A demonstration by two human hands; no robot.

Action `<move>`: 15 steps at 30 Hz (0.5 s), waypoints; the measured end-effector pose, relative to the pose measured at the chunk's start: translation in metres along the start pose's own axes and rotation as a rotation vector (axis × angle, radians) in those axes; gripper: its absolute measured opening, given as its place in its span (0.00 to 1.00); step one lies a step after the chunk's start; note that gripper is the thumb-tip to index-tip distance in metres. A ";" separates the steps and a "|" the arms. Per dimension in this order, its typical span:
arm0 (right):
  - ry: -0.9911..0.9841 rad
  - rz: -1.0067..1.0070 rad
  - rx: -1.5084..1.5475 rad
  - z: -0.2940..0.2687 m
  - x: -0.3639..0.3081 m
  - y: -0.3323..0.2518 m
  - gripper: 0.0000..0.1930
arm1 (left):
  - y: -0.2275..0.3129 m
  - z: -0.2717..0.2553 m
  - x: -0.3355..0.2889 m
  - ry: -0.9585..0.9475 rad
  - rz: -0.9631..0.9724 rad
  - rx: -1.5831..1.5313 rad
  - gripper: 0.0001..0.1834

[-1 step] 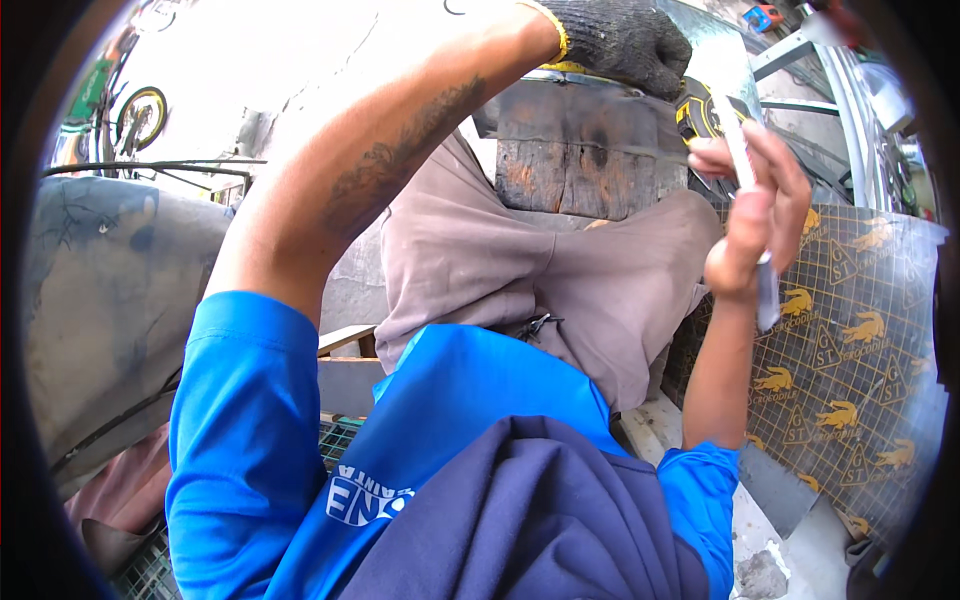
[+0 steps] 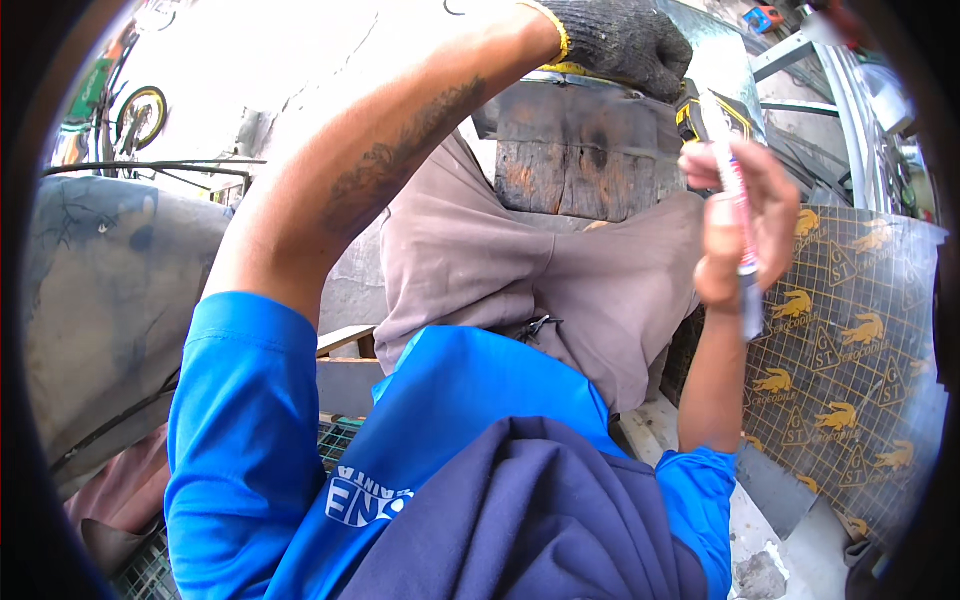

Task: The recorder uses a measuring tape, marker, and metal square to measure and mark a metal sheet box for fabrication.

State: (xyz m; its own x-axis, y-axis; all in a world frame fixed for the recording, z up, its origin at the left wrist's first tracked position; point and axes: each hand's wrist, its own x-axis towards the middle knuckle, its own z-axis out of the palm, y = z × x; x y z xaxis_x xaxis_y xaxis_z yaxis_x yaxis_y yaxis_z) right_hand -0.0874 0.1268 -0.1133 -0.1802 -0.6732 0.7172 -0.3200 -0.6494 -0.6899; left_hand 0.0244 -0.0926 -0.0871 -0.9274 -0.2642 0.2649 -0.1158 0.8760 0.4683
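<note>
My left hand [image 2: 625, 45] wears a dark grey knitted glove with a yellow cuff and is closed at the top of the view; what its fingers hold, if anything, is hidden. Right beside it is a black and yellow tape measure [image 2: 690, 112], and a strip of yellow [image 2: 575, 68] shows below the glove. Bare and raised over my right knee, my right hand [image 2: 740, 225] grips a slim white marker pen [image 2: 735, 185] with red markings. The pen is tilted, its upper end near the tape measure and its grey lower end [image 2: 752, 310] pointing down past my wrist.
A scorched wooden block [image 2: 590, 150] lies beyond my knees. A pale shiny sheet [image 2: 715, 50] and a metal frame [image 2: 835, 100] are at the far right. To my right stands a dark patterned board [image 2: 840, 350]; a grey curved panel [image 2: 120, 310] is on my left.
My right hand has shifted slightly down and to the left with the marker pen. My left hand stays in place.
</note>
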 end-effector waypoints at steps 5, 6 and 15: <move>-0.207 0.218 -0.376 0.021 -0.002 0.001 0.05 | -0.008 0.006 0.006 0.021 0.055 -0.004 0.12; -0.163 0.129 -0.325 0.030 0.000 0.014 0.05 | -0.009 0.008 0.008 0.019 0.059 -0.007 0.12; -0.227 -0.054 -0.428 0.053 0.019 0.052 0.09 | -0.006 -0.001 0.012 -0.054 0.027 0.037 0.08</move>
State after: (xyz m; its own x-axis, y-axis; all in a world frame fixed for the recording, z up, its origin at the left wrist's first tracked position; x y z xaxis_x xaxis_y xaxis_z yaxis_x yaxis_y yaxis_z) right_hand -0.0586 0.0614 -0.1406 0.0396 -0.7333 0.6787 -0.6855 -0.5142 -0.5155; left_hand 0.0146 -0.1013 -0.0857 -0.9480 -0.2192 0.2308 -0.1029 0.8972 0.4295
